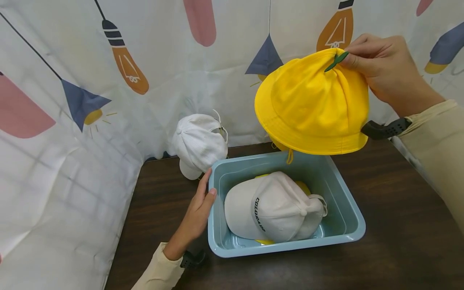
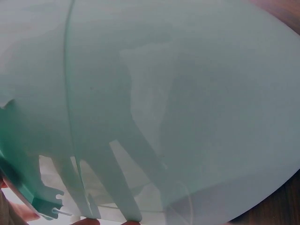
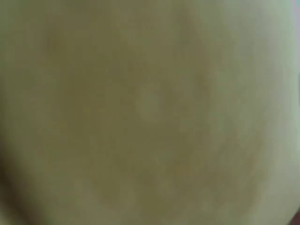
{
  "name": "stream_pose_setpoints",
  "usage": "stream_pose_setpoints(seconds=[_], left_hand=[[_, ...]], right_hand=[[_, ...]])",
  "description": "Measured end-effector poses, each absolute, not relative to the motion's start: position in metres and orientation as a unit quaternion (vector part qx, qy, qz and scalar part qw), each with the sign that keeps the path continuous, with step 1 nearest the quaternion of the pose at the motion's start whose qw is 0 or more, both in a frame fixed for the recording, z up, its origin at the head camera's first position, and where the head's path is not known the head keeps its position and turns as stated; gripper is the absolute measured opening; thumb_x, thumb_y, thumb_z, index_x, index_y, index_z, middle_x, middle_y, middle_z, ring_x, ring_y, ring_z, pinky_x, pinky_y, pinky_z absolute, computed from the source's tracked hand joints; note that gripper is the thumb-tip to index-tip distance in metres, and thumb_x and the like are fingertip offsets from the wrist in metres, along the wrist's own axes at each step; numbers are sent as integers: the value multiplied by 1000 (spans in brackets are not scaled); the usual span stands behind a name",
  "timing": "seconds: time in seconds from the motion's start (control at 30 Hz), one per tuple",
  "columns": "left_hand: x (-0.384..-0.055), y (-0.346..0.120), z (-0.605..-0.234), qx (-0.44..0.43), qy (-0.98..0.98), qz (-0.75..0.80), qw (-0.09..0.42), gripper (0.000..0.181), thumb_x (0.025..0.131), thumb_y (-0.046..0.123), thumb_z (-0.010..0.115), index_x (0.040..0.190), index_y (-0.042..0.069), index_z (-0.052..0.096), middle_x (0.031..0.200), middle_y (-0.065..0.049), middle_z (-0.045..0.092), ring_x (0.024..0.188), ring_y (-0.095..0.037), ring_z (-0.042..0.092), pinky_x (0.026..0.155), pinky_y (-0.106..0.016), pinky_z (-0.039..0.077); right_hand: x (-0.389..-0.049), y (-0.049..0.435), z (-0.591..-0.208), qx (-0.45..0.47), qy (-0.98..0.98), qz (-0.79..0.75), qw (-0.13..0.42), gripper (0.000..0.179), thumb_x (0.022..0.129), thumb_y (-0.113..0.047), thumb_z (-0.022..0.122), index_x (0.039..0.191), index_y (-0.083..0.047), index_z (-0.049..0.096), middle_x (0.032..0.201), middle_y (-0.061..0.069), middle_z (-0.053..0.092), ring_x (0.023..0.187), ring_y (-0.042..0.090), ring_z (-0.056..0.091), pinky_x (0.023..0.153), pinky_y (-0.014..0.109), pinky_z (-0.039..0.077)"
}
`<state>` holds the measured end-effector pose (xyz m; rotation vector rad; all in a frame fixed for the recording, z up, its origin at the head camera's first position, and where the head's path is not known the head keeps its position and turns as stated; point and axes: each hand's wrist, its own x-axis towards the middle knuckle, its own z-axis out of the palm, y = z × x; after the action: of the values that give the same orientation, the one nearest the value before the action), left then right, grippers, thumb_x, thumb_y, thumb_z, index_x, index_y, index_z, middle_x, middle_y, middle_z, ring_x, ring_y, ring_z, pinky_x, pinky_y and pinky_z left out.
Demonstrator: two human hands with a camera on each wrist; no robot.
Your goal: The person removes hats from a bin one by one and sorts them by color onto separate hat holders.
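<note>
My right hand (image 1: pixel 384 68) pinches the crown of a yellow bucket hat (image 1: pixel 311 104) by its top, beside a green leaf-shaped tab (image 1: pixel 336 61). The hat hangs in the air over the back right of a light blue plastic bin (image 1: pixel 342 193). Against the bin's left wall rests my left hand (image 1: pixel 197 211), fingers fairly straight and thumb near the rim. Fingertips (image 2: pixel 86 221) touch the wall in the left wrist view. Inside the bin lies a white baseball cap (image 1: pixel 279 205) lettered COLORADO, with yellow fabric (image 1: pixel 266 242) partly hidden under it. A blurred yellowish-brown surface fills the right wrist view.
Behind the bin's left corner, another white cap (image 1: pixel 199 141) leans by the curtain. The dark wooden table (image 1: pixel 159 201) carries the bin. A white curtain (image 1: pixel 174 60) printed with lamps and bulbs closes off the back and left sides.
</note>
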<state>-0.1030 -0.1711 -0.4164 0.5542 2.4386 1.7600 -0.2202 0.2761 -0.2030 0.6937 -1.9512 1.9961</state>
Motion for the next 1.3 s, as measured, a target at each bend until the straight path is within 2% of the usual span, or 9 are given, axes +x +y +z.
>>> stream_pose_setpoints(seconds=[0.17,0.4,0.67,0.93,1.3], left_hand=[[-104,-171,-416,182,795,576,42,58,112,27,36,165,26,10,167,-9,24,146,-38,38,110,-65,39],[-105,-172,-415,174,797,577,42,59,112,28,36,165,25,11,167,-9,24,146,-38,38,110,-66,39],[-104,-172,-416,178,795,579,39,59,112,27,36,165,23,10,168,-8,24,148,-35,35,112,-63,38],[-104,-171,-415,178,793,581,37,59,112,26,36,165,24,11,167,-8,24,148,-34,35,112,-63,37],[-104,-172,-415,179,792,583,39,59,112,27,36,165,24,10,167,-9,24,148,-35,35,112,-63,37]], right_hand=[[-225,278,-200,216,-695,670,146,33,92,0,70,119,18,66,106,16,61,96,24,62,81,21,58],[-235,276,-200,217,-681,684,150,33,90,0,72,117,20,66,104,15,60,94,23,64,81,23,58],[-246,277,-203,197,-716,651,157,33,90,-4,73,116,15,69,104,11,62,96,19,65,80,21,58],[-258,280,-205,175,-767,592,177,29,93,-6,70,118,8,72,106,5,64,97,15,62,83,17,56],[-273,284,-222,180,-776,577,182,25,94,-5,68,115,9,73,105,2,64,98,15,57,82,15,56]])
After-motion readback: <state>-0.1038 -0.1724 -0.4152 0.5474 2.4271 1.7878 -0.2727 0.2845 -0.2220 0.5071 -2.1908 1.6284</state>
